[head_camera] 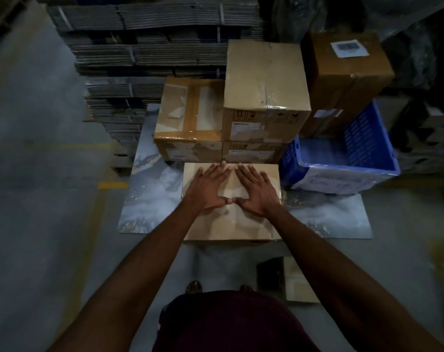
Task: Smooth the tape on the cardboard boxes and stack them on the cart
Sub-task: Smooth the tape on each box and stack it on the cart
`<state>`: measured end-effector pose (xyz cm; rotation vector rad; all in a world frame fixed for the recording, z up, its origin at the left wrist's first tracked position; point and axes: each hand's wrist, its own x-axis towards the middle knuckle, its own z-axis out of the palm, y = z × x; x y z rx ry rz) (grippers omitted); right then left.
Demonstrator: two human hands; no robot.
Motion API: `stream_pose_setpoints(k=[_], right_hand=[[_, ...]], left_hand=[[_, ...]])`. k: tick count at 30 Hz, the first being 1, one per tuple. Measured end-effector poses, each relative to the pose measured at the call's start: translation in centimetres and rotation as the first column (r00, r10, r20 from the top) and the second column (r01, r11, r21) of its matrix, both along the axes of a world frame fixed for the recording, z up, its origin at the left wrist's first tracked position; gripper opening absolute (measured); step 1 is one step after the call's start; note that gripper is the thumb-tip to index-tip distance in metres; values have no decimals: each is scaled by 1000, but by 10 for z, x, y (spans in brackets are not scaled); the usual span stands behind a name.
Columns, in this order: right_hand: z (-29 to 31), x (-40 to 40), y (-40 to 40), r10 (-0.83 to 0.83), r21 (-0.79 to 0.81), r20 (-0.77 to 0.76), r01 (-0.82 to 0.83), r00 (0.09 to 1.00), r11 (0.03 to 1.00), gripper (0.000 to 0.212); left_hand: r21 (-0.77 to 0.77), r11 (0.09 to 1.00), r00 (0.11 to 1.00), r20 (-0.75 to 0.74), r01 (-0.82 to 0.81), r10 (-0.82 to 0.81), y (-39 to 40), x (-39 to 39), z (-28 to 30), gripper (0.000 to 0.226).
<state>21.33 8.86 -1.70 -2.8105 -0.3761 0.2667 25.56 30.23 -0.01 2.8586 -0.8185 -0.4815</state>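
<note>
cardboard box (231, 222) flat beneath left hand (207, 189), right hand (256, 191)

Handwriting on the blue crate's (363, 138) white label (327, 182) is too blurred to read.

The near box (231, 219) is pale tan, with a lighter tape strip. The stacked boxes (265, 74) are tan and brown with glossy tape and white labels. The crate (363, 128) is blue, its front white with handwriting. The sheet (152, 189) is marbled grey-blue and white. The floor (38, 174) is grey with yellow lines.
</note>
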Motion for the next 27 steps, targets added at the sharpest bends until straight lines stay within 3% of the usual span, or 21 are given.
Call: stream_pose_setpoints(k=[12, 17, 23, 27], right_hand=[[7, 1, -38, -46, -26, -55, 44, 997, 999, 95], [16, 3, -41, -65, -1, -93, 65, 994, 998, 92], [6, -18, -43, -173, 42, -53, 175, 984, 984, 79], [9, -18, -33, -207, -3, -71, 207, 976, 978, 78]], left_hand=[[-93, 994, 998, 7, -63, 64, 24, -4, -8, 104], [-54, 999, 999, -39, 0, -2, 36, 10, 6, 103], [-110, 988, 994, -8, -107, 107, 49, -18, -2, 96], [-24, 992, 991, 31, -126, 126, 40, -18, 3, 92]])
